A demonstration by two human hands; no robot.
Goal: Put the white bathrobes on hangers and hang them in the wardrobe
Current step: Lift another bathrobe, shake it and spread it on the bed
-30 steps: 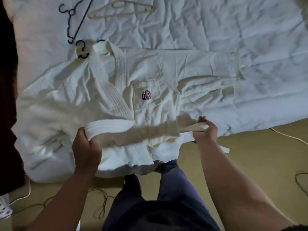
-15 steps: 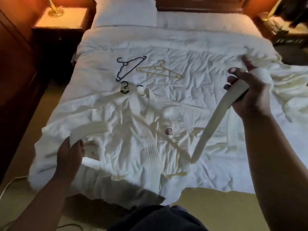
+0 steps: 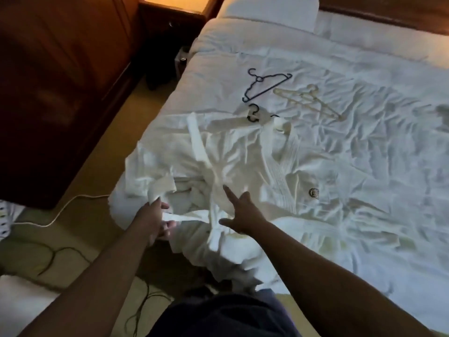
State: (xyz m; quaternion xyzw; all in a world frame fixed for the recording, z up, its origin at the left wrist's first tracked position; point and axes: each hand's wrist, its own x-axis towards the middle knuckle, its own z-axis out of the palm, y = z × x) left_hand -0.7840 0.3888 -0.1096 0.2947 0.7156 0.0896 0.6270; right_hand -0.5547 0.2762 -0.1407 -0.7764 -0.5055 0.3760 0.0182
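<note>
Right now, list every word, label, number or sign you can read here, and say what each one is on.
No readable text anywhere in this view.
The round striped emblem on the chest of the white bathrobe: a logo of dark curved lines, too blurred to show any letters.
The belt, black hanger, cream hanger and bed sheet: no print visible.

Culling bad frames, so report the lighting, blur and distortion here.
Head view: dim, with a warm orange glow at the nightstand; motion blur smears the robe, the belt, the left hand gripping it and the right hand; black hanger fairly sharp; wide-angle lens slightly bows the bed edge.
</note>
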